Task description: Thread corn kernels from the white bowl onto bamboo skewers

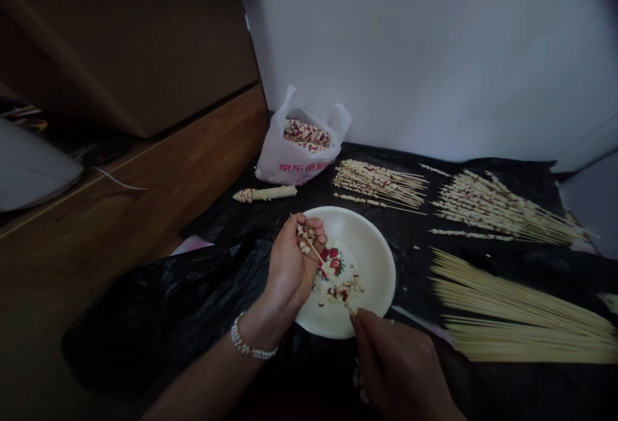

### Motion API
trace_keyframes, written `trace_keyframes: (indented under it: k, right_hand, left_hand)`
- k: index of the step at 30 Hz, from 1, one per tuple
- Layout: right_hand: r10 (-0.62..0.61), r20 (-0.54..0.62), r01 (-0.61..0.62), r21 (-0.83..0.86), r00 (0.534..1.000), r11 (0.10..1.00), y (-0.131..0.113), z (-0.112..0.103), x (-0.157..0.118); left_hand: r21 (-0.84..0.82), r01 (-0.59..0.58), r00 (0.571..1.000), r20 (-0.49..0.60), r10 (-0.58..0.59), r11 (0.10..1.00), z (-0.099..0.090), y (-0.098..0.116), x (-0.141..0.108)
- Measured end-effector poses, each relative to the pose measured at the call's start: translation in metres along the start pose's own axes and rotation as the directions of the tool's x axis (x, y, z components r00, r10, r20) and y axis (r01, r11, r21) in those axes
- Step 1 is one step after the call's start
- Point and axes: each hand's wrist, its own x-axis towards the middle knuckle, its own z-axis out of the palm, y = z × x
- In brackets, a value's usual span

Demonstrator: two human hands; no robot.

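My left hand, palm up and wearing a beaded bracelet, curls its fingers around several loose corn kernels. My right hand pinches a thin wooden skewer strung with kernels on its lower part. The skewer's bare upper end reaches over the left palm. Both hands are at the near side of a white bowl with a strawberry print. Loose pale and dark red kernels lie in its bottom. More threaded kernels hang below the right hand, partly in shadow.
Behind the bowl, a white plastic bag holds speckled corn cobs. A partly stripped cob lies beside it. Kernel-strung skewers and bare skewers lie to the right on black plastic sheeting. A cardboard box stands left.
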Motion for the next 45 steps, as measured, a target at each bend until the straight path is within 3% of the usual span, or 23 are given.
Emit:
trace_keyframes:
  k: [10, 18, 22, 26, 28, 33, 37, 41, 45]
  right_hand:
    - [0.015, -0.072, -0.019, -0.054, 0.997, 0.998, -0.003, 0.002, 0.005]
    - [0.055, -0.043, -0.059, -0.094, 0.998, 0.994, -0.001, 0.002, 0.009]
    - [0.023, -0.068, -0.038, -0.229, 0.997, 0.973, 0.010, -0.008, 0.011]
    - [-0.034, -0.113, -0.026, -0.491, 0.993, 0.871, 0.030, -0.018, 0.011]
    - [-0.034, -0.109, -0.031, -0.544, 0.994, 0.838, 0.038, -0.022, 0.012]
    - [-0.020, -0.204, -0.093, -0.526, 0.979, 0.845, 0.038, -0.027, 0.020]
    - [-0.091, -0.180, -0.014, -0.509, 0.980, 0.861, 0.025, -0.021, 0.026]
    - [-0.087, -0.136, 0.018, -0.444, 0.987, 0.896, 0.021, -0.012, 0.027]
    - [-0.100, -0.115, 0.044, -0.412, 0.988, 0.910, 0.032, -0.008, 0.023]
  left_hand:
    - [0.156, 0.015, 0.998, 0.065, -0.025, 0.988, -0.002, -0.023, -0.016]
    - [0.230, 0.051, 0.989, 0.126, -0.082, 0.972, -0.007, -0.035, -0.029]
    - [0.276, 0.065, 0.981, 0.160, -0.112, 0.959, -0.008, -0.025, -0.014]
    - [0.304, -0.091, 0.991, 0.125, 0.055, 0.948, -0.010, -0.005, 0.004]
    - [0.298, -0.108, 0.986, 0.157, 0.063, 0.948, -0.012, 0.000, 0.007]
    - [0.330, 0.008, 0.977, 0.198, -0.077, 0.944, -0.017, -0.006, 0.003]
    - [0.367, 0.084, 0.951, 0.249, -0.185, 0.926, -0.018, -0.014, -0.005]
    - [0.402, 0.237, 0.874, 0.310, -0.375, 0.884, -0.019, -0.016, -0.011]
    - [0.315, 0.428, 0.810, 0.282, -0.514, 0.847, -0.022, -0.013, -0.011]
